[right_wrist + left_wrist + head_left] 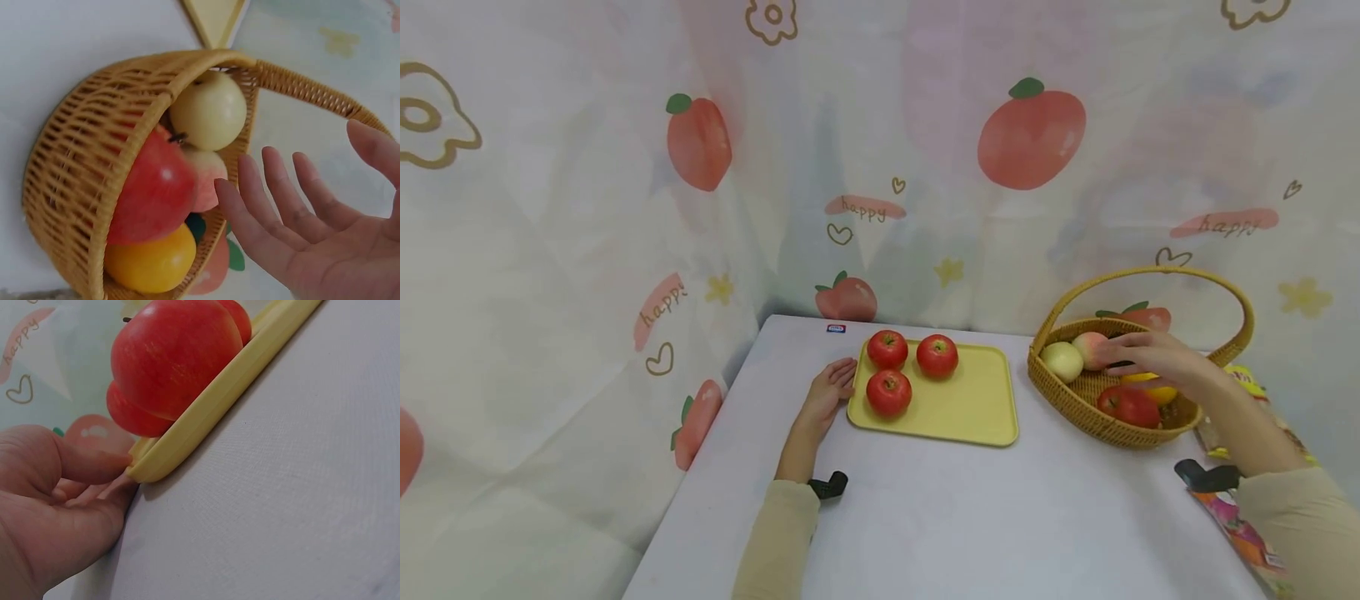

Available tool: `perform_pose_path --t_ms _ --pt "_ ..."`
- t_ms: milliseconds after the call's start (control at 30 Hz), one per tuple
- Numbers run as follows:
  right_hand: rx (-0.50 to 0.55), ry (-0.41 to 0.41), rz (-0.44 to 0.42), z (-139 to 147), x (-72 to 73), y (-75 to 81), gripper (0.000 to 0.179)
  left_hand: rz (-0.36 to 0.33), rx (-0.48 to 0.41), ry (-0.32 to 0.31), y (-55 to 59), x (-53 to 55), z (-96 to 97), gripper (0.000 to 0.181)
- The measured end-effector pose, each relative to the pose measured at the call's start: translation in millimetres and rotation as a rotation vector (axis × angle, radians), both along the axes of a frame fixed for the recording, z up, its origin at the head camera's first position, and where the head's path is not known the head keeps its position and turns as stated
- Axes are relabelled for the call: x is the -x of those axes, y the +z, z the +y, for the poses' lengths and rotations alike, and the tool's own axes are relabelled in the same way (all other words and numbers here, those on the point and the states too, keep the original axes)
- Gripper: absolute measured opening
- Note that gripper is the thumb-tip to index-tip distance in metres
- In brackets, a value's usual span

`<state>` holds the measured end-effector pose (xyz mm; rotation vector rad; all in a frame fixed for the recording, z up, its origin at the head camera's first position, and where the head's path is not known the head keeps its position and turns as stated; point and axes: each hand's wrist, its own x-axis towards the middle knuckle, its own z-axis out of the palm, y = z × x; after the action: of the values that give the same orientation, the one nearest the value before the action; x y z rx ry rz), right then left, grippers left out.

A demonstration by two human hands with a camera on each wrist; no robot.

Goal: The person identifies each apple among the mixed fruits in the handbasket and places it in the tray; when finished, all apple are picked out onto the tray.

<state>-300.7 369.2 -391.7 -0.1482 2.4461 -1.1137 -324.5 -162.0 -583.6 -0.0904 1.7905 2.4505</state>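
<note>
A shallow yellow tray carries three red apples on its left half. At the tray's left edge is my left hand; in the left wrist view its thumb lies at the rim with the fingers lower beside the corner. My right hand hovers over a wicker basket, fingers spread and holding nothing. Inside the basket are a pale yellow-green apple, a pinkish peach, a glossy red fruit with a dark stem, and a yellow-orange fruit.
The basket's tall handle arches above the fruit. Colourful packages lie along the right side, partly under my right arm. A small red-and-blue label is near the back edge of the white table. Printed curtains hang behind.
</note>
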Motion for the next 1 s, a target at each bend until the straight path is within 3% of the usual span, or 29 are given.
perform_pose_path --t_ms 333,700,1000 --pt "-0.102 -0.033 -0.013 21.9 -3.2 -8.0 0.076 -0.025 0.017 0.006 -2.3 0.1 -0.3 0.07" --pt "-0.082 0.044 -0.074 41.0 3.4 -17.5 0.071 -0.03 0.018 0.012 -0.7 1.3 0.0 0.07" --pt "-0.067 0.116 -0.137 43.8 14.9 -24.9 0.07 0.005 -0.012 0.002 0.2 -0.4 -0.1 0.072"
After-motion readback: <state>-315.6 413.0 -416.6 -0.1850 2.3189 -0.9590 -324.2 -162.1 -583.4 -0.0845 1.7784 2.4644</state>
